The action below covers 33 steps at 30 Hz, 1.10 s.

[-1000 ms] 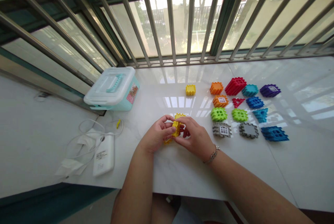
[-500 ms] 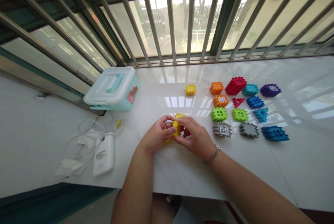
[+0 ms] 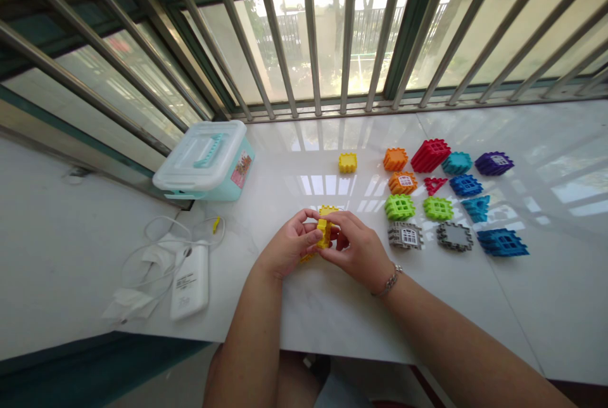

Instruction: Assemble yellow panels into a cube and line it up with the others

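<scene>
Between my two hands are yellow building blocks [image 3: 323,234] with notched edges, held upright just above the white table. My left hand [image 3: 291,244] pinches them from the left, thumb in front. From the right, my right hand [image 3: 354,246] grips the same blocks with thumb and fingers; its fingertips are partly hidden. Another yellow notched piece [image 3: 329,210] shows just behind my fingers, and a bit of yellow [image 3: 308,257] shows below them. Whether these are joined to the held blocks I cannot tell. Farther back stands a small yellow stack [image 3: 348,163].
To the right stand sorted stacks of notched blocks: orange [image 3: 396,159], red [image 3: 430,155], green [image 3: 399,207], grey [image 3: 405,235], blue [image 3: 502,242] and purple [image 3: 494,163]. At left are a lidded turquoise box [image 3: 204,161], a white power bank [image 3: 189,281] and a cable. Metal bars [image 3: 311,34] line the window behind.
Both hands keep their grip on the yellow blocks with hardly any movement. The whole view has shifted very slightly.
</scene>
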Each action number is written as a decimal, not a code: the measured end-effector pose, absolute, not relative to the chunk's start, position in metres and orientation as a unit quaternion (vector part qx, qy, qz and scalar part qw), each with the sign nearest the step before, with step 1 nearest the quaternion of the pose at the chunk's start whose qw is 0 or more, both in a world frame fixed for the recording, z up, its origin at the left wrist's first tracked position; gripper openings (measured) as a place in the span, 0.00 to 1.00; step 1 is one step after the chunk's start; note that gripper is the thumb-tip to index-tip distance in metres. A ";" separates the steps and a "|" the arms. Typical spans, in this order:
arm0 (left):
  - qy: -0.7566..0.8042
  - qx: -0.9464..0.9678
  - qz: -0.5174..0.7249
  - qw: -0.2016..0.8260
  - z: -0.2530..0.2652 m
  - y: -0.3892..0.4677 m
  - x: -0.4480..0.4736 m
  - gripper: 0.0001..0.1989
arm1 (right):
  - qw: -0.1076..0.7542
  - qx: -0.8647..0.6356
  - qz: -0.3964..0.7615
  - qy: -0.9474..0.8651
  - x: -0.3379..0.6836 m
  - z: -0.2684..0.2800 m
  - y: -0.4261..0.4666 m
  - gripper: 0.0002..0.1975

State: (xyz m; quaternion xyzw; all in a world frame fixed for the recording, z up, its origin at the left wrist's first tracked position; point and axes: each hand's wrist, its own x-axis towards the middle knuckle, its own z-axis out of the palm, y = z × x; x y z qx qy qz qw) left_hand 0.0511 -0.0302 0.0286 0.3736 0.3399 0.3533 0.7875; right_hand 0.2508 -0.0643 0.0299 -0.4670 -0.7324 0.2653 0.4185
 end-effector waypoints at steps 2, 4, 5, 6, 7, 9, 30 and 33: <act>0.341 0.372 0.355 0.787 0.029 -0.030 0.051 0.32 | 0.414 -0.472 0.272 -0.729 0.251 0.031 -0.064 0.20; 0.342 0.372 0.355 0.786 0.030 -0.031 0.051 0.32 | 0.410 -0.477 0.276 -0.727 0.251 0.031 -0.064 0.20; 0.344 0.373 0.354 0.785 0.031 -0.031 0.051 0.32 | 0.409 -0.479 0.276 -0.726 0.252 0.031 -0.064 0.20; 0.345 0.375 0.353 0.785 0.031 -0.031 0.051 0.32 | 0.408 -0.481 0.274 -0.726 0.252 0.031 -0.064 0.20; 0.346 0.377 0.351 0.784 0.031 -0.032 0.051 0.32 | 0.408 -0.482 0.272 -0.726 0.252 0.031 -0.064 0.20; 0.346 0.382 0.348 0.783 0.031 -0.032 0.052 0.31 | 0.407 -0.485 0.269 -0.726 0.251 0.031 -0.065 0.19; 0.517 0.791 0.269 0.186 0.000 -0.014 0.047 0.17 | 0.289 -0.612 0.180 -0.714 0.255 0.020 -0.058 0.24; 0.521 0.797 0.252 0.172 -0.001 -0.014 0.047 0.15 | 0.285 -0.609 0.182 -0.718 0.255 0.021 -0.058 0.23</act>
